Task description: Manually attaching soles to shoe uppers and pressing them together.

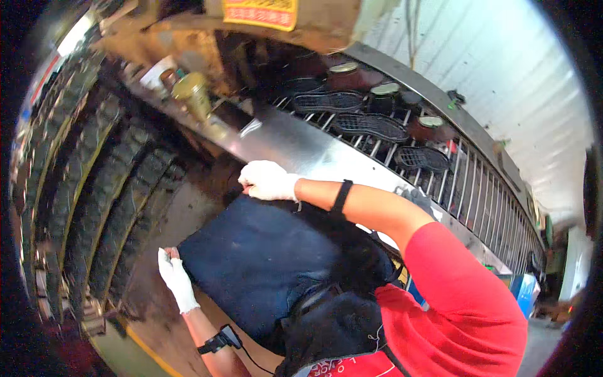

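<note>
A dark blue cloth [257, 257] is spread flat in front of me, beside a big vehicle tyre [94, 188]. My left hand [174, 278], in a white glove, pinches the cloth's lower left corner. My right hand [267, 181], also in a white glove, grips the cloth's upper edge, close under a shiny metal plate [301, 147]. My right arm has a red sleeve and a black wristband. A black strap with a small device sits on my left forearm.
Above the plate runs a metal grille rack [440, 176] holding several dark shoe soles [367, 125] and lidded jars [345, 75]. A brass-coloured can [191, 94] stands at the upper left. A black bag [333, 320] hangs at my chest. A white corrugated wall [502, 75] lies to the right.
</note>
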The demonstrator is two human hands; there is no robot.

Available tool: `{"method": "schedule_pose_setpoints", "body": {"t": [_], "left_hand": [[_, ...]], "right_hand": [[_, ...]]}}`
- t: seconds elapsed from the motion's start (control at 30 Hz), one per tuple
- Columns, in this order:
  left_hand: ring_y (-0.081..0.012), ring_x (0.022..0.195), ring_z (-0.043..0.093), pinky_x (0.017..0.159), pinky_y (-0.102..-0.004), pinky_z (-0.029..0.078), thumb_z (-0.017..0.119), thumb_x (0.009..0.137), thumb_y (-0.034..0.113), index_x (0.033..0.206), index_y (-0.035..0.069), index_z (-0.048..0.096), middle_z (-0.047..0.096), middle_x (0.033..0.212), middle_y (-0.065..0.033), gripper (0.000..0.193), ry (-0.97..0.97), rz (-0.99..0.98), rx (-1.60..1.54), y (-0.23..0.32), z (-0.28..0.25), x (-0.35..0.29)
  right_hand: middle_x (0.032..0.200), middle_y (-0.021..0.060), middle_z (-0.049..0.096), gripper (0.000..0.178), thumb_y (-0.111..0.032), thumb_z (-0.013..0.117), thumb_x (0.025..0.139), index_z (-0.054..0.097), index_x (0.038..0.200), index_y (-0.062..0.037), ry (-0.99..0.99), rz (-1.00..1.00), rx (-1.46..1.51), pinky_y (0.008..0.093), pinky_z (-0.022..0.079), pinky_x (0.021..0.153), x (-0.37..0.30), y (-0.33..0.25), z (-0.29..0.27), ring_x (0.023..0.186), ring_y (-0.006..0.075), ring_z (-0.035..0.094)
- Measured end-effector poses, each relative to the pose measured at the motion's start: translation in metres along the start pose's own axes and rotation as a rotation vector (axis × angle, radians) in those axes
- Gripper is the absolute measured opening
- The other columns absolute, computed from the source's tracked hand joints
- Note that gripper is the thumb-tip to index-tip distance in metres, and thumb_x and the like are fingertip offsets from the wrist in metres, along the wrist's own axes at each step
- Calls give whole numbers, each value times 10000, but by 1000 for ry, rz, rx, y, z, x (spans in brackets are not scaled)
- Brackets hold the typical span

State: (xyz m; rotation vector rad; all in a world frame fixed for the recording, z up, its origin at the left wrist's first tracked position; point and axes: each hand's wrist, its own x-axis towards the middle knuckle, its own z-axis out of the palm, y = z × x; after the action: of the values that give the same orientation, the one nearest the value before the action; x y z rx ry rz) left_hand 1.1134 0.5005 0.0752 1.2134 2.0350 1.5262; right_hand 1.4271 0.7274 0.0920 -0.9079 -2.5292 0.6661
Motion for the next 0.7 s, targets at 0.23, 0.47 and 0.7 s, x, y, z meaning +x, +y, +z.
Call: {"method": "schedule_pose_setpoints", "body": {"t": [0.23,0.47,0.7], "left_hand": [[-199,998,589,920,-321,463,550,979,36,1140,-36,611,636,1078,-99,186,-236,36,361,-32,1,22],[-135,1043,579,909,-292,469,490,1073,142,1205,-29,602,625,1084,-62,244,-127,-62,-84,33,-2,15],[-283,909,696,818,-391,585,556,1055,361,1179,-80,581,677,1015,-191,459,-404,-391,-623,127,120,-13]], "right_hand": [[1381,216,569,658,-393,709,882,531,1438,-90,166,155,171,434,448,1097,-81,61,-86,1280,358,563],[1361,217,565,975,-437,880,617,510,1434,-56,-145,543,-397,455,421,1112,-318,200,-227,1307,401,511],[1157,192,597,766,-275,855,557,581,1241,-67,122,336,-572,484,488,956,-285,166,-216,1119,402,573]]}}
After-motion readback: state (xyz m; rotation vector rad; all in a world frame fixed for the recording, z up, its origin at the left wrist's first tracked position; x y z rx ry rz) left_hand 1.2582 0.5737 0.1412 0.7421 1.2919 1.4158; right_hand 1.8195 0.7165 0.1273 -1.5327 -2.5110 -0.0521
